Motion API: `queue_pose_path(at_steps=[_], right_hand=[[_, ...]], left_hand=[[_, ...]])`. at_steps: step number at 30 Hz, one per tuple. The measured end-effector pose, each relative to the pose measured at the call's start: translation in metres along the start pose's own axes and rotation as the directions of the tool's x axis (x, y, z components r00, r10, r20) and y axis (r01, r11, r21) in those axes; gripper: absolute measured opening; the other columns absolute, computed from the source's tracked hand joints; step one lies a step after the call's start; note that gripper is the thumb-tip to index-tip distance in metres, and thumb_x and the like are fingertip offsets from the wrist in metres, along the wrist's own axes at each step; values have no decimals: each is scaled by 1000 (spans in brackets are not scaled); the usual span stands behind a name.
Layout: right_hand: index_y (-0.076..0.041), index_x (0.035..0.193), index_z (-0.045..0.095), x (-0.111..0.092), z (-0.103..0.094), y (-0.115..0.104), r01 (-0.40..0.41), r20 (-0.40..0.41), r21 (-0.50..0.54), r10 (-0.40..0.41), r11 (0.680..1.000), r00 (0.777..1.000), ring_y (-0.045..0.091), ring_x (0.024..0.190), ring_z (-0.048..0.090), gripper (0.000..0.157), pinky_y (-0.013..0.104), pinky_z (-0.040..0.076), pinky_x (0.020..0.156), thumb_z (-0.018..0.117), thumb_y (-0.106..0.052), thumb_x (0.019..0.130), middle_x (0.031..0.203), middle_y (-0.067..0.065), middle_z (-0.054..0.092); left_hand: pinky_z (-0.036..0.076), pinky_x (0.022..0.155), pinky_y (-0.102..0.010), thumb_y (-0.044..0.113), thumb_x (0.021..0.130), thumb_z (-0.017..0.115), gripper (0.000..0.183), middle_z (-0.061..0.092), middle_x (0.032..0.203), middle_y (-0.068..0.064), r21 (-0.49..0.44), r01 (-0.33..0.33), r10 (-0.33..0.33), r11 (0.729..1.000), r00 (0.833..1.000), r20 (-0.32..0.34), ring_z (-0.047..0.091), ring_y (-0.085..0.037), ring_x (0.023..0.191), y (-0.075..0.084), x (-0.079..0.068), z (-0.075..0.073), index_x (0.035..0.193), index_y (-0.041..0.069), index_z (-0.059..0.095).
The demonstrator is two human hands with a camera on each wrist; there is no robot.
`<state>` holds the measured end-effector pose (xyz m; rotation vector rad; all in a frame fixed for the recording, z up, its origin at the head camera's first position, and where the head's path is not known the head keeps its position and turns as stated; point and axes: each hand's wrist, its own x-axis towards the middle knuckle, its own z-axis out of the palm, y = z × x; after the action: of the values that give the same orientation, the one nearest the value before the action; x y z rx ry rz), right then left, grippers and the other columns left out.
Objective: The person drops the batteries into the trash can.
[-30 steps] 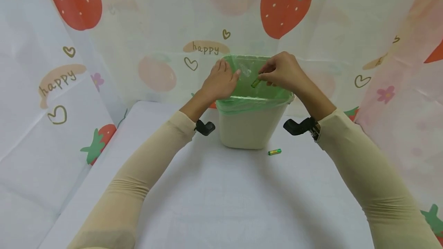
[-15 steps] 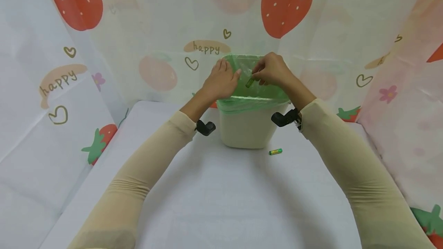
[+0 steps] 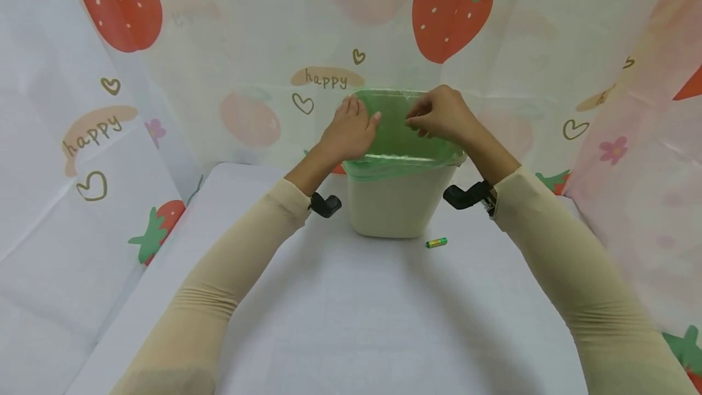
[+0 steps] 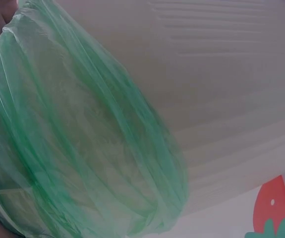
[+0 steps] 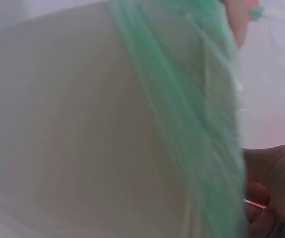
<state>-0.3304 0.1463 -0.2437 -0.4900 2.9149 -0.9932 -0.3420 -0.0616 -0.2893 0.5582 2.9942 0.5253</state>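
A cream trash bin [image 3: 386,209] stands upright, lined with a thin green plastic bag [image 3: 395,168] folded over its rim. My left hand [image 3: 350,130] rests at the bin's left rim, fingers extended and thumb apart. Above the opening, on the right side, is my right hand [image 3: 445,116], fingers loosely bent and nothing visible between them. One green-and-gold battery [image 3: 436,242] lies on the table by the bin's lower right corner. The left wrist view shows the bag's folds [image 4: 83,129] close up. The bottom inside the bin is hidden.
A white cloth covers the table [image 3: 351,322]. Behind and at both sides hang curtains [image 3: 258,29] printed with strawberries, hearts and words. A black wrist camera mount [image 3: 325,205] sits on the left wrist, another mount [image 3: 466,195] on the right.
A battery that the right hand pinched over the bin is gone from its fingers. The right hand moved left, then back right. The left hand and the battery on the table stay put.
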Motion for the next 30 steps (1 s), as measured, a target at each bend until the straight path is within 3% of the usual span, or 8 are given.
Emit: queue_pose_path(at_steps=[11,23,30], right_hand=[[-2,108,78,-35,-17,4,40,-42,-30,-41,999,998,22,76,72,22,26,57,65,71,-19,96,97,16,76],[-4,105,79,-71,-25,8,76,-98,-24,-78,997,992,21,69,68,18,24,52,58,73,-17,95,81,5,75],[-3,105,79,-92,-24,13,61,-120,35,-56,998,991,15,68,70,20,24,55,61,74,-20,95,91,9,77]], left_hand=[[-4,125,-42,42,112,12,71,-8,166,-26,-6,-5,5,1000,1000,9,-9,-35,155,2,-2,-2,158,-11,3],[-3,126,-42,42,112,12,71,-7,166,-27,-9,-8,9,1000,1000,3,-8,-36,155,1,-2,-2,158,-12,4],[-4,125,-41,43,112,11,71,-7,166,-26,-9,-5,5,1000,1000,5,-9,-35,155,1,-1,-1,158,-11,3]])
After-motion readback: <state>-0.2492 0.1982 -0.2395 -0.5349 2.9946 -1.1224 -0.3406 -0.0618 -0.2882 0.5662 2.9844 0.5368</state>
